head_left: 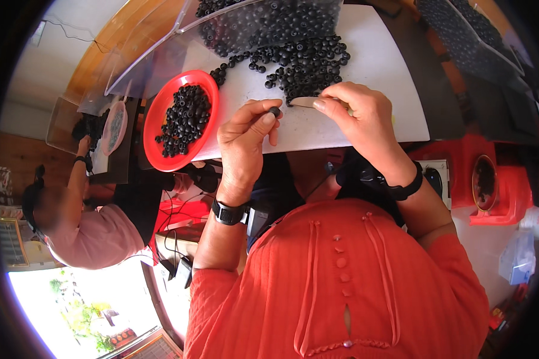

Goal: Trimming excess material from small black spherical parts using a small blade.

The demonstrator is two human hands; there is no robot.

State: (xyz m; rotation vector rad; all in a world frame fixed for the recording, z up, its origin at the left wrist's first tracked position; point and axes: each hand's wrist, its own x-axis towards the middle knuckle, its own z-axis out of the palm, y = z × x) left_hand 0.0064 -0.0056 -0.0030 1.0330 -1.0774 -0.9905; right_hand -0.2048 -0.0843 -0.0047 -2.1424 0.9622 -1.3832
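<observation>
My left hand (pixel 245 134) pinches a small round black piece (pixel 275 112) between thumb and fingertips, above the near edge of the white board (pixel 395 78). In my right hand (pixel 365 113) is a small knife (pixel 305 102), its short pale blade pointing left toward that piece, with a gap between them. Just beyond both hands lies a loose pile of similar black pieces (pixel 308 63), several showing a hole in the middle. A red oval plate (pixel 151 134) with more of these pieces stands left of my left hand.
Behind the pile, a clear plastic bin (pixel 221 12) holds many black pieces. A second clear bin (pixel 491 66) of them is at the far right. To the left a person (pixel 102 233) works at a pale plate (pixel 114 128). Red plastic furniture (pixel 509 185) stands at right.
</observation>
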